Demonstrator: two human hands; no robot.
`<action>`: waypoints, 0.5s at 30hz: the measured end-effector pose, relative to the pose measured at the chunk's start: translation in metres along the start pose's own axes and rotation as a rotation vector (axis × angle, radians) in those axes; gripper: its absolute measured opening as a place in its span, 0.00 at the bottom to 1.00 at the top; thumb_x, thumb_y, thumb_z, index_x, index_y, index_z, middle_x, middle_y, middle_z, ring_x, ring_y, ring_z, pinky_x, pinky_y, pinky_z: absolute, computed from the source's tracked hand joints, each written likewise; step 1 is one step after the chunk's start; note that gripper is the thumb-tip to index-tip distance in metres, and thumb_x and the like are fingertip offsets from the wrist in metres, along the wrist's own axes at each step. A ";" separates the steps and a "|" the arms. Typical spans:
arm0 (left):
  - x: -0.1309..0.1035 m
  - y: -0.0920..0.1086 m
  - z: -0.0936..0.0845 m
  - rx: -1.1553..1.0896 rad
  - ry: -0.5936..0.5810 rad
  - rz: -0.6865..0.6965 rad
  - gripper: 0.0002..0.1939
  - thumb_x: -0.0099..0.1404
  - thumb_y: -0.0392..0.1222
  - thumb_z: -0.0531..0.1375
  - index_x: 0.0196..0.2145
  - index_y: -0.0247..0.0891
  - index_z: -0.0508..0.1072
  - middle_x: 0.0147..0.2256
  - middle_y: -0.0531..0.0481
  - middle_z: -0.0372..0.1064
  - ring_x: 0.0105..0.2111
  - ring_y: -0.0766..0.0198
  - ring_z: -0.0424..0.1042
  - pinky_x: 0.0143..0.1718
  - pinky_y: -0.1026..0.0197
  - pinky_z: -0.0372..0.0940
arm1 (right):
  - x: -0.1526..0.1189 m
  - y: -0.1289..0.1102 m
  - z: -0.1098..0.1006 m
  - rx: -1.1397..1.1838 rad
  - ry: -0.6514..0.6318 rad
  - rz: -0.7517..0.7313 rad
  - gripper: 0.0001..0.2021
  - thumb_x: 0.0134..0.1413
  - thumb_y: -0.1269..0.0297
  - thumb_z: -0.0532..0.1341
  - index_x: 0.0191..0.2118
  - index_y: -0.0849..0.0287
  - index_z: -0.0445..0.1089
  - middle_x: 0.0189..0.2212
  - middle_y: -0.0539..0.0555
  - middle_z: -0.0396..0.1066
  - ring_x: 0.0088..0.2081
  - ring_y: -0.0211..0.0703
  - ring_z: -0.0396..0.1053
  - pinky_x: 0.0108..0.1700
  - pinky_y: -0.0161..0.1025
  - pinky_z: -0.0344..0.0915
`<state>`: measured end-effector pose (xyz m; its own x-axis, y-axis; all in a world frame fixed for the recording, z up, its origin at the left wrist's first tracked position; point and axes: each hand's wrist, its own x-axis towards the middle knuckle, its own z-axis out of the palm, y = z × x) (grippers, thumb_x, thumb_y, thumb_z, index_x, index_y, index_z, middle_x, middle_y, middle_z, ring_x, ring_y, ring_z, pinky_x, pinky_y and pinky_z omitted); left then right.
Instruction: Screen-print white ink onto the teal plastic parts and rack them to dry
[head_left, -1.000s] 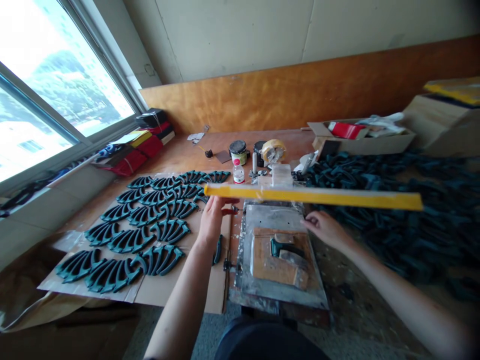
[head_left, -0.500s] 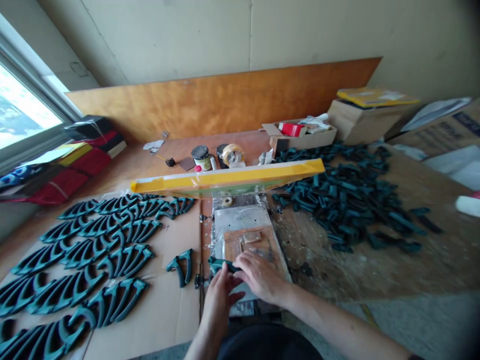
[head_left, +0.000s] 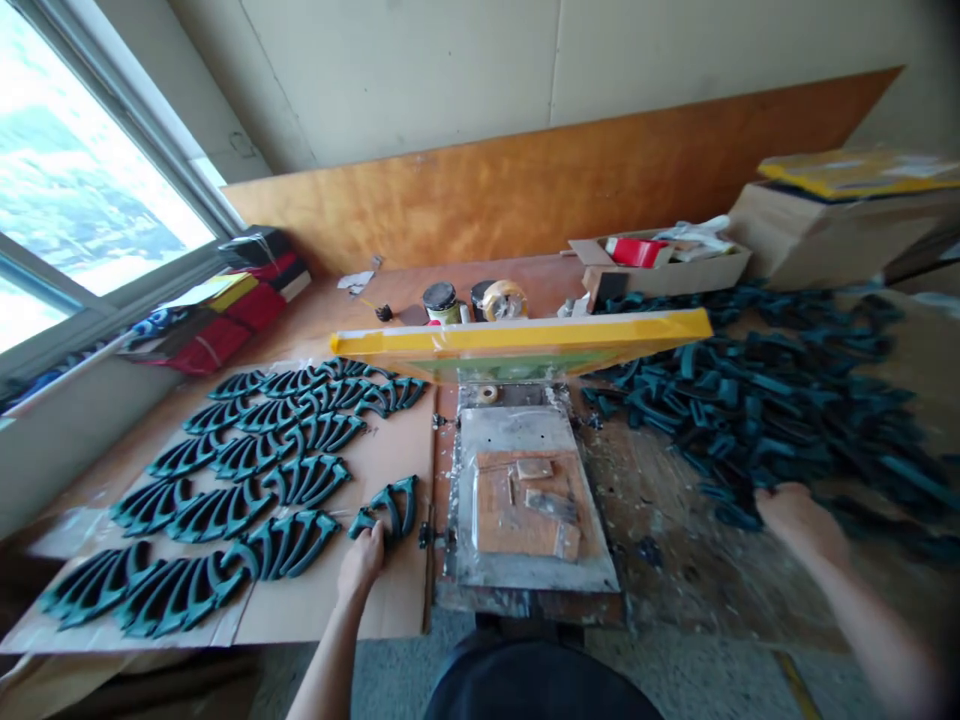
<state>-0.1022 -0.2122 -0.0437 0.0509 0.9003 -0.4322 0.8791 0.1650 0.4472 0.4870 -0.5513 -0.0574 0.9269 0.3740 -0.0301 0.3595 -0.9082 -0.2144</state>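
My left hand [head_left: 363, 562] is closed on a dark green curved plastic part [head_left: 362, 522], low over the cardboard sheet [head_left: 405, 605]. Right beside it on the cardboard lie more parts of the same kind [head_left: 406, 505]. At the near edge of the heap of dark green parts [head_left: 697, 405], my right hand [head_left: 802, 525] has its fingers curled against one part [head_left: 739, 512]; blur hides the fingertips somewhat. Between my hands is a metal plate [head_left: 469, 510] with a wooden block fixture [head_left: 499, 535] on it, bare of any green part.
Rows of green parts [head_left: 202, 510] cover the cardboard at left. A yellow-taped frame [head_left: 525, 335] stands tilted up behind the metal plate. Jars [head_left: 442, 303], a tape roll [head_left: 504, 299] and an open carton [head_left: 697, 272] sit at the back. Boxes [head_left: 225, 315] line the window side.
My hands have parted from over the fixture: the left moved left to the cardboard with a green part, the right moved right to the heap. The view has shifted left.
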 end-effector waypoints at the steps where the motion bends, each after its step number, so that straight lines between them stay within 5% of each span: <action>1: 0.000 0.002 -0.004 -0.006 -0.031 -0.003 0.17 0.64 0.47 0.47 0.25 0.40 0.70 0.20 0.47 0.68 0.20 0.56 0.71 0.27 0.56 0.65 | -0.002 -0.008 0.000 -0.024 -0.016 0.024 0.26 0.58 0.52 0.45 0.50 0.64 0.68 0.23 0.70 0.70 0.25 0.67 0.71 0.25 0.55 0.62; 3: -0.001 0.007 -0.013 -0.006 -0.086 -0.018 0.19 0.64 0.49 0.48 0.22 0.38 0.70 0.16 0.46 0.65 0.17 0.56 0.68 0.26 0.55 0.64 | -0.013 -0.036 -0.003 -0.064 -0.011 -0.011 0.27 0.59 0.52 0.43 0.53 0.64 0.66 0.27 0.71 0.72 0.30 0.67 0.72 0.29 0.56 0.64; 7: -0.003 0.035 -0.039 -0.096 -0.099 0.054 0.22 0.63 0.56 0.50 0.25 0.36 0.72 0.11 0.52 0.57 0.13 0.59 0.63 0.24 0.57 0.61 | -0.066 -0.123 -0.007 0.084 0.055 -0.549 0.24 0.63 0.56 0.44 0.55 0.65 0.64 0.39 0.67 0.73 0.37 0.58 0.73 0.37 0.49 0.68; 11: -0.018 0.117 -0.071 -0.340 -0.002 0.286 0.29 0.65 0.63 0.43 0.44 0.38 0.70 0.20 0.54 0.64 0.19 0.65 0.64 0.24 0.65 0.60 | -0.130 -0.215 -0.001 0.147 -0.029 -1.126 0.19 0.63 0.68 0.48 0.56 0.54 0.66 0.43 0.56 0.72 0.40 0.44 0.72 0.39 0.39 0.68; 13: -0.034 0.168 -0.089 -0.682 0.045 0.506 0.32 0.64 0.66 0.44 0.52 0.38 0.65 0.22 0.55 0.65 0.20 0.67 0.64 0.24 0.67 0.60 | -0.148 -0.245 0.002 0.106 -0.026 -1.292 0.19 0.60 0.73 0.52 0.54 0.54 0.69 0.39 0.55 0.72 0.39 0.43 0.70 0.40 0.38 0.68; 15: -0.052 0.210 -0.106 -0.996 -0.012 0.692 0.32 0.63 0.67 0.46 0.49 0.39 0.66 0.22 0.55 0.66 0.19 0.69 0.63 0.23 0.68 0.60 | -0.157 -0.262 0.004 0.064 0.001 -1.383 0.18 0.57 0.76 0.54 0.50 0.55 0.72 0.37 0.55 0.71 0.41 0.45 0.69 0.42 0.40 0.68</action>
<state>0.0300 -0.1814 0.1556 0.3744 0.9179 0.1313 -0.0846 -0.1072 0.9906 0.2466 -0.3710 -0.0003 -0.1755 0.9541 0.2428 0.9717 0.2075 -0.1130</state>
